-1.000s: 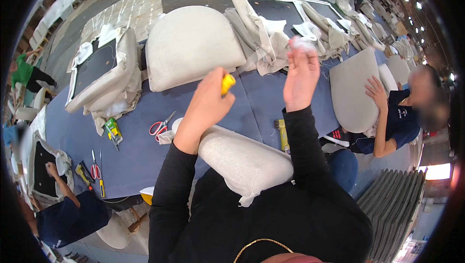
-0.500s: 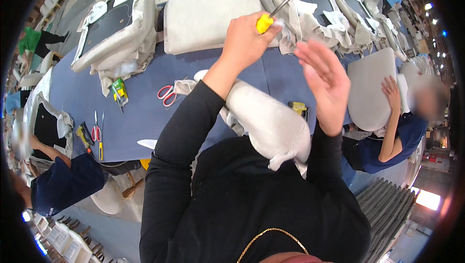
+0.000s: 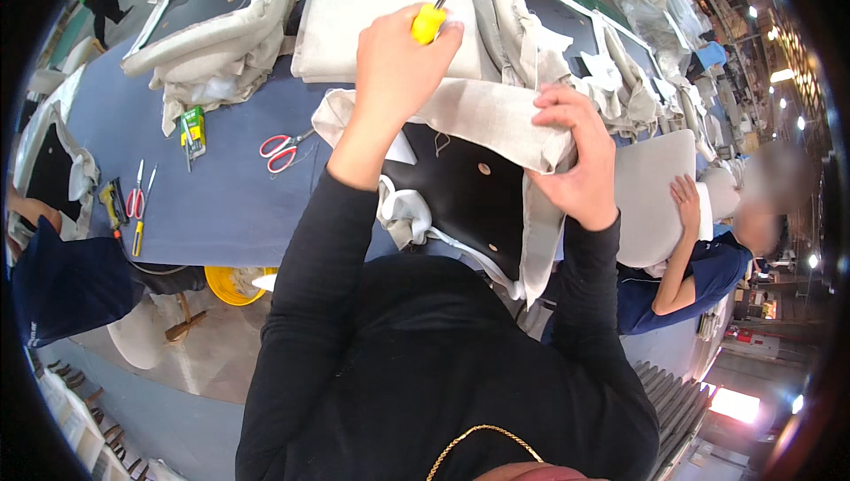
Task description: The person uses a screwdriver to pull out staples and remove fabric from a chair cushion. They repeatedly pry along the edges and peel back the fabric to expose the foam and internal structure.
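In my left hand (image 3: 394, 60) is a yellow-handled screwdriver (image 3: 428, 24) with a long metal shaft; its tip runs out of view at the top. Directly in front of me stands a seat cushion (image 3: 496, 127) in beige fabric, its black underside facing me. Loose fabric and white strips hang along its lower edge. My right hand (image 3: 580, 158) grips its upper right corner, fingers over the fabric and thumb below. My left wrist crosses in front of the cushion's upper left part.
Red-handled scissors (image 3: 282, 153) and a green-yellow box (image 3: 192, 133) lie on the blue table (image 3: 230, 206). Farther left are a staple gun (image 3: 112, 205) and more scissors (image 3: 135, 204). Other cushions (image 3: 381, 16) line the far side. Co-workers flank me; one holds a cushion (image 3: 655, 180) at right.
The cushion has turned from its beige side to its black underside. My right hand, earlier raised and free, has closed on its corner. My left hand has shifted left with the screwdriver.
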Available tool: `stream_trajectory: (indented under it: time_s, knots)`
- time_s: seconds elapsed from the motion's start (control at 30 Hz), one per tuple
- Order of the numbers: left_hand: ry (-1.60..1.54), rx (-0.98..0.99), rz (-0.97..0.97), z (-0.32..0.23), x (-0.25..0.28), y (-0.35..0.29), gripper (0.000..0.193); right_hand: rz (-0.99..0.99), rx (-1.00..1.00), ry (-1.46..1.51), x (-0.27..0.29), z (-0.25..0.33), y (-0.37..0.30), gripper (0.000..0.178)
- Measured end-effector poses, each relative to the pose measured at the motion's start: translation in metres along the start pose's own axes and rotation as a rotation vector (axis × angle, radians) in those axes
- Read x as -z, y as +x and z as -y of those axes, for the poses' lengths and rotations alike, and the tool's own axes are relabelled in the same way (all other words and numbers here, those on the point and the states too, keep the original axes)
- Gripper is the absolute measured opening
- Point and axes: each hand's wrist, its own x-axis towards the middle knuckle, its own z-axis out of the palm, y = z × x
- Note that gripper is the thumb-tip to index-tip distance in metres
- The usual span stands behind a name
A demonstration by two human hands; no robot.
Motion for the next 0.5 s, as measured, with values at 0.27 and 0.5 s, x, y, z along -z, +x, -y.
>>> stream_trajectory:
  time_s: [0.27,0.5]
  knots:
    - [-0.353,0.187,0.16,-0.003,0.005,-0.083,0.033,0.163,0.061,0.033,0.017,-0.023,0.028,0.022]
    - [-0.613,0.209,0.274,-0.02,0.001,-0.105,0.029,-0.101,-0.461,0.457,-0.007,-0.036,0.03,0.015]
